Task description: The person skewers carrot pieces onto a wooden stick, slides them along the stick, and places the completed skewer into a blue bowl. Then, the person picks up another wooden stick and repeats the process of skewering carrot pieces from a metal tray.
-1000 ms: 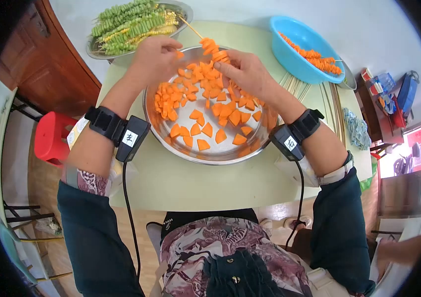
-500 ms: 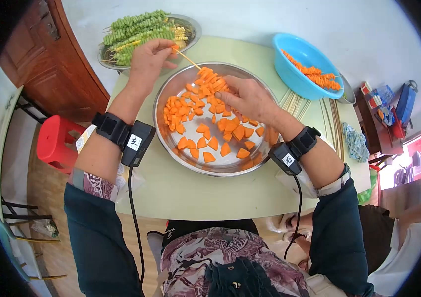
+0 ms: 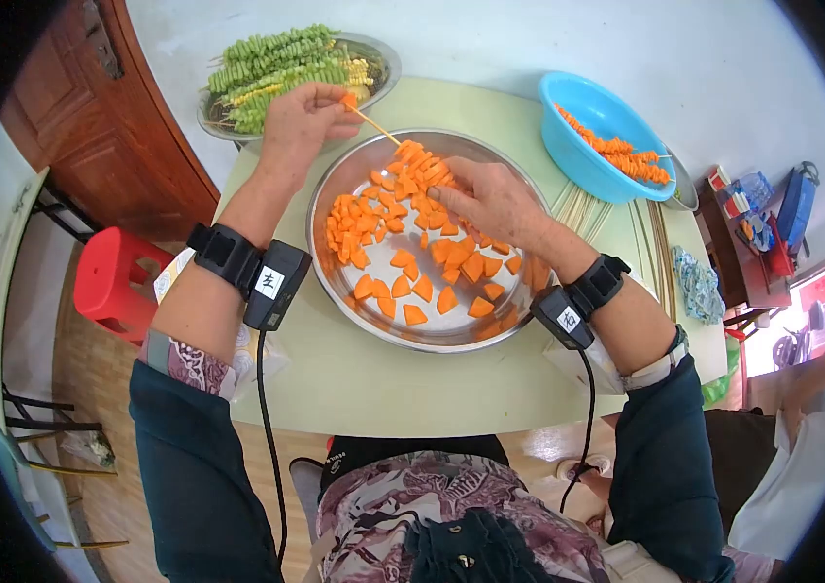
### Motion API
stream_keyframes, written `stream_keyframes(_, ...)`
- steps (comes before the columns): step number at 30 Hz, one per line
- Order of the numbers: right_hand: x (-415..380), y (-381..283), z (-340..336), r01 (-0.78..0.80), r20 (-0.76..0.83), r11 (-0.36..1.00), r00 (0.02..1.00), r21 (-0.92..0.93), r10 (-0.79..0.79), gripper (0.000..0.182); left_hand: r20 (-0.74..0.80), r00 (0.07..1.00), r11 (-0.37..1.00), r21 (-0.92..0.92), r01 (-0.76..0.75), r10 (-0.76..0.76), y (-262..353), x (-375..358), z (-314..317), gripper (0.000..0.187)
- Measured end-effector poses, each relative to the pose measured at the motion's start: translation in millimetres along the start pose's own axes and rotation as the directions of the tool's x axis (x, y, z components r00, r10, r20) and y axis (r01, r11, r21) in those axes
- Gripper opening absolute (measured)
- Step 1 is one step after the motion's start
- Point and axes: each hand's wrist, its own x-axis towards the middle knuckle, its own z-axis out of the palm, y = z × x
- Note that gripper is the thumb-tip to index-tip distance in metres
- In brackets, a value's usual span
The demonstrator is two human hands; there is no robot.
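Near the upper centre of the frame, the left hand (image 3: pixel 303 128) pinches a small orange carrot wedge (image 3: pixel 350 100) at the tip of a thin pale wooden skewer (image 3: pixel 373 123); the right hand (image 3: pixel 495 201) grips its threaded orange carrot slices (image 3: pixel 422 165) over a round silvery metal basin (image 3: pixel 432 340).

You wear dark teal sleeves (image 3: pixel 184 466) that leave your forearms (image 3: pixel 201 309) bare, with a maroon-and-white printed cuff (image 3: pixel 201 367) showing on the left and a pale cuff (image 3: pixel 653 373) on the right. Around each forearm goes 1 black band, the left strap (image 3: pixel 228 257) and the right strap (image 3: pixel 599 282). Your left box (image 3: pixel 281 306) and right box (image 3: pixel 554 313) are black, each with 1 white label marked in black: 左 and 右. A black left cable (image 3: pixel 269 428) and right cable (image 3: pixel 591 408) trail from them. Your top (image 3: pixel 373 486) is printed in mauve, grey and white; over it lies a gathered dark teal piece (image 3: pixel 432 549) with 2 metallic fasteners (image 3: pixel 466 561).
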Motion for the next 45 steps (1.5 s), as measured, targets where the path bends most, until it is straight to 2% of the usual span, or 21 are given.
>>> stream_keyframes(3, 0, -1, -1, -0.035, 0.012, 0.999, 0.999, -0.03, 0.036, 0.023, -0.008, 1.0, 1.0, 0.003, 0.002, -0.002, 1, 1, 0, 0.02)
stream_keyframes(13, 1, 0, 0, 0.0, -0.003, 1.0, 1.0, -0.017, 0.0, 0.026, -0.021, 0.999, 0.998, 0.049, -0.026, 0.027, 3, -1, 1, 0.022)
stream_keyframes(19, 1, -3, 2, -0.06, 0.022, 0.998, 0.998, 0.016, 0.059, 0.027, -0.057, 0.991, 0.99, 0.086, -0.113, 0.118, 0, 0, 3, 0.015)
stream_keyframes(22, 2, 1, 6, -0.034, 0.01, 0.998, 0.999, 0.045, 0.034, 0.028, -0.075, 0.983, 0.978, 0.137, -0.154, 0.166, -3, 1, 3, 0.014)
stream_keyframes(24, 3, 8, 11, 0.046, -0.038, 0.999, 0.998, 0.017, -0.045, 0.029, -0.083, 0.975, 0.957, 0.226, -0.183, 0.207, -3, 1, 3, 0.013)
stream_keyframes(27, 4, 9, 13, 0.059, -0.042, 0.998, 0.997, 0.007, -0.059, 0.03, -0.05, 0.984, 0.95, 0.271, -0.152, 0.172, 0, 0, 2, 0.015)
stream_keyframes(34, 3, 5, 13, 0.049, -0.051, 0.999, 0.997, -0.01, -0.049, 0.031, -0.068, 0.978, 0.936, 0.312, -0.166, 0.196, -5, 0, 5, 0.014)
stream_keyframes(36, 1, 2, 12, 0.036, -0.051, 0.999, 0.998, 0.008, -0.035, 0.031, -0.097, 0.949, 0.912, 0.321, -0.254, 0.299, -9, 2, 6, 0.013)
stream_keyframes(39, 1, -1, 12, 0.012, -0.031, 0.995, 0.999, 0.099, -0.009, 0.031, -0.076, 0.943, 0.912, 0.29, -0.29, 0.324, -9, 0, 8, 0.013)
stream_keyframes(43, 0, -7, 8, -0.084, 0.043, 0.986, 0.996, 0.145, 0.078, 0.031, -0.07, 0.962, 0.94, 0.243, -0.239, 0.263, -5, -4, 12, 0.014)
stream_keyframes(45, 1, -6, 8, -0.091, 0.039, 0.985, 0.996, 0.145, 0.086, 0.031, -0.05, 0.991, 0.983, 0.138, -0.118, 0.126, -1, -6, 11, 0.016)
